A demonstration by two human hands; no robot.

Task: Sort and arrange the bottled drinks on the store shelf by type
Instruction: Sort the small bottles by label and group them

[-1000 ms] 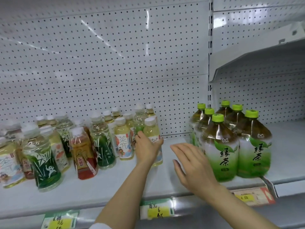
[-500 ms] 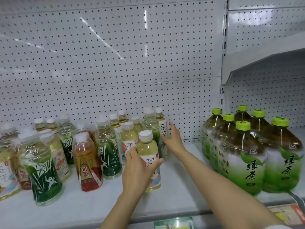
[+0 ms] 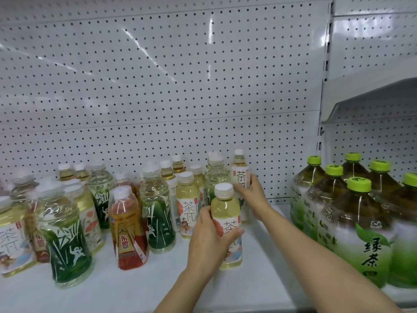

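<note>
My left hand [image 3: 208, 241] grips a pale yellow tea bottle [image 3: 226, 211] with a white cap and white label, standing near the middle of the white shelf [image 3: 135, 288]. Behind it my right hand [image 3: 253, 196] grips a second white-capped tea bottle [image 3: 240, 171] further back. To the left stand several small bottles: pale yellow tea [image 3: 187, 199], green-labelled ones [image 3: 158, 213] and a red and orange one [image 3: 127, 229]. Several large green-capped green tea bottles [image 3: 358, 224] stand at the right.
A white pegboard [image 3: 158, 86] backs the shelf. A gap of bare shelf lies between my hands and the large bottles. A grey upper shelf [image 3: 372, 102] juts out at the right. More small bottles [image 3: 11, 233] crowd the left edge.
My right hand reached from the shelf front to the back and took hold of the rear tea bottle. My left hand kept its grip on the front bottle. The view moved closer and left.
</note>
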